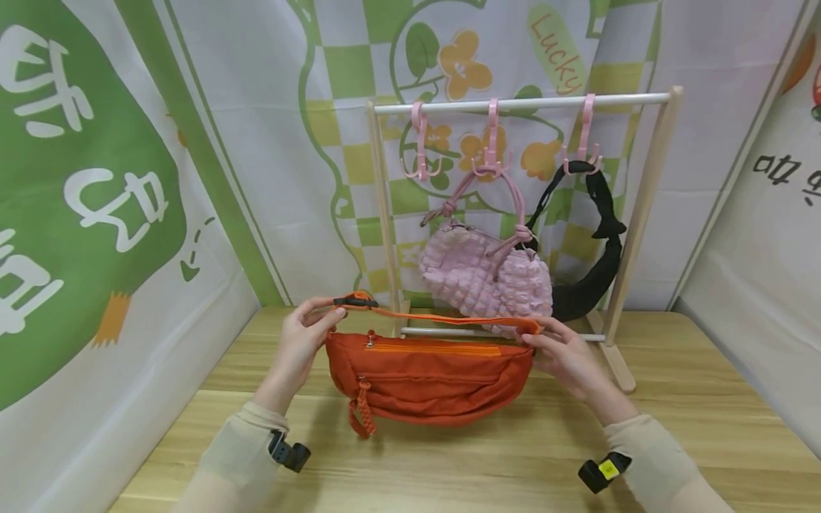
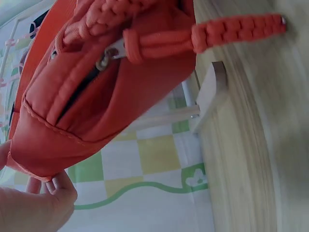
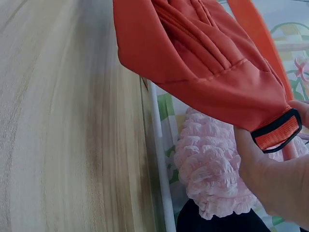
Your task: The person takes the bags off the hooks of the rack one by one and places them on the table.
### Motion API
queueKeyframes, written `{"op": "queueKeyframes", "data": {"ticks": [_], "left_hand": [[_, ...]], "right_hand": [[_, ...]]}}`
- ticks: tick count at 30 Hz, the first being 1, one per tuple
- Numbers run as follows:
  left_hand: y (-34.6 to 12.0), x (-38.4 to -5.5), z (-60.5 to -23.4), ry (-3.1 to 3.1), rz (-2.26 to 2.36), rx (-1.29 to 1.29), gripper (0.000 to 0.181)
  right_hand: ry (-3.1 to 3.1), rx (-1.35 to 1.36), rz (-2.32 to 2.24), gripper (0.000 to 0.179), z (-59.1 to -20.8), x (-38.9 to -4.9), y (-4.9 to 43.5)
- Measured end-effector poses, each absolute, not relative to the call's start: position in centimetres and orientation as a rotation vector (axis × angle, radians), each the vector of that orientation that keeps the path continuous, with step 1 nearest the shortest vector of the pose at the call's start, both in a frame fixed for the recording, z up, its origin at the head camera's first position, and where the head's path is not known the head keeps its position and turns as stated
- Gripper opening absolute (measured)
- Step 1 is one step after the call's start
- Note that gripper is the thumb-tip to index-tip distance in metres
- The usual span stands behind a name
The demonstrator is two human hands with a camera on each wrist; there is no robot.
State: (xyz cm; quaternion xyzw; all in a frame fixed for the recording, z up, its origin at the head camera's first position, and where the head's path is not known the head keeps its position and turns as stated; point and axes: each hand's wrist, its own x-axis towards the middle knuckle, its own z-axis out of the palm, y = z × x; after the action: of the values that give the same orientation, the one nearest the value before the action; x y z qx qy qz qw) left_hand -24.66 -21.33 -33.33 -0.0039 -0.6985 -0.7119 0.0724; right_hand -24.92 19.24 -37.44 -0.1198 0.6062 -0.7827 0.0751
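Observation:
An orange-red waist bag (image 1: 436, 377) hangs over the wooden table in the head view, its zipped front facing the camera. The left hand (image 1: 300, 345) pinches its left end, near the black buckle (image 1: 355, 302) on the strap. At the other end the right hand (image 1: 569, 356) pinches the strap and bag corner between thumb and fingers. The orange strap (image 1: 442, 318) stretches between both hands above the zipper. A braided zipper pull (image 2: 236, 35) dangles large in the left wrist view. In the right wrist view a black-edged strap end (image 3: 277, 133) lies at the thumb.
Behind the bag stands a wooden rack (image 1: 641, 206) with a metal top bar (image 1: 539, 103). Pink hooks hang from it: the left hook (image 1: 421, 142) is bare, the middle carries a pink puffy bag (image 1: 474, 274), the right a black bag (image 1: 590, 288). Printed cloth walls surround the table (image 1: 462, 470).

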Motion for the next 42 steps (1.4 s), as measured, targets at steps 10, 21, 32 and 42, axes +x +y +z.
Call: {"op": "queueKeyframes", "data": {"ticks": [10, 21, 32, 42], "left_hand": [[-22.9, -24.2, -34.1, -2.336, -1.948, 0.081, 0.052], [-24.2, -24.5, -35.2, -2.434, -1.862, 0.12, 0.049], [-25.5, -24.4, -35.9, -2.536, -1.727, 0.192, 0.053], [-26.6, -24.8, -36.2, -2.544, -1.775, 0.22, 0.055]], "right_hand": [[1.93, -0.225, -2.198, 0.014, -38.2, -25.2, 18.6], [2.037, -0.14, -2.037, 0.022, -39.3, -25.1, 17.7], [2.031, -0.06, -1.985, 0.024, -40.3, -25.5, 16.4], [2.009, -0.041, -1.981, 0.028, -40.8, -25.9, 15.4]]}}
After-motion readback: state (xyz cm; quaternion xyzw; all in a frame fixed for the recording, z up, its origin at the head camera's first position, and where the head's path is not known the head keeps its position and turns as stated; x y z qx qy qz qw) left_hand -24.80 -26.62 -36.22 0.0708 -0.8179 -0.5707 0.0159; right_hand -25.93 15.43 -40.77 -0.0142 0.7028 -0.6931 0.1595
